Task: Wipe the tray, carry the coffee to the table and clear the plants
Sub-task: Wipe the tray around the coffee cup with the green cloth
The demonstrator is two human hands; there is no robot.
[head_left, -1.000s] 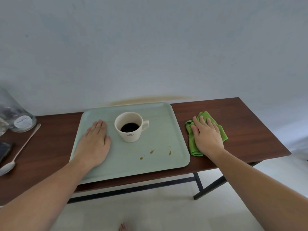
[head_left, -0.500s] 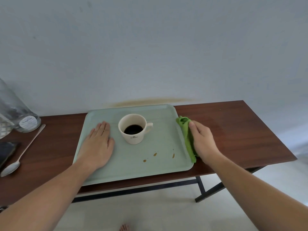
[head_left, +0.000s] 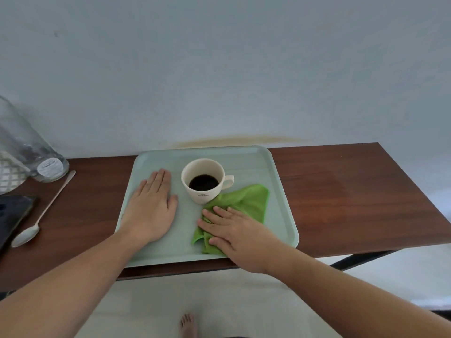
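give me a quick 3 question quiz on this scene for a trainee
1. True or false: the left hand lies flat on the tray.
2. Multiple choice: the cloth is (A) on bare table right of the tray, (B) on the tray under the right hand, (C) draped over the cup.
3. Fill in: the handle of the cup points toward the person's ____ side.

Key
1. True: palm down, left of the cup.
2. B: the hand presses the near part of the cloth; its far corner reaches the cup's base.
3. Right.
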